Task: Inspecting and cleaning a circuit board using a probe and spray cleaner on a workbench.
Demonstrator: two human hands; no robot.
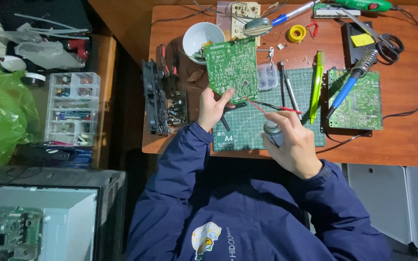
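My left hand (212, 108) grips the near edge of a green circuit board (231, 68), holding it tilted above the green cutting mat (252, 126). My right hand (293, 142) is closed round a small grey spray can (272, 132) whose thin red straw (256, 105) points toward the lower edge of the board. Both sleeves are dark blue.
A white bowl (201, 37), yellow tape roll (296, 34), scissors (385, 42), green brush (317, 87), and a blue-handled soldering iron (349, 86) lying on a second green board (359, 104) occupy the wooden desk (402, 140). Black fan (152, 96) at the desk's left edge; clear parts organiser (72, 108) further left.
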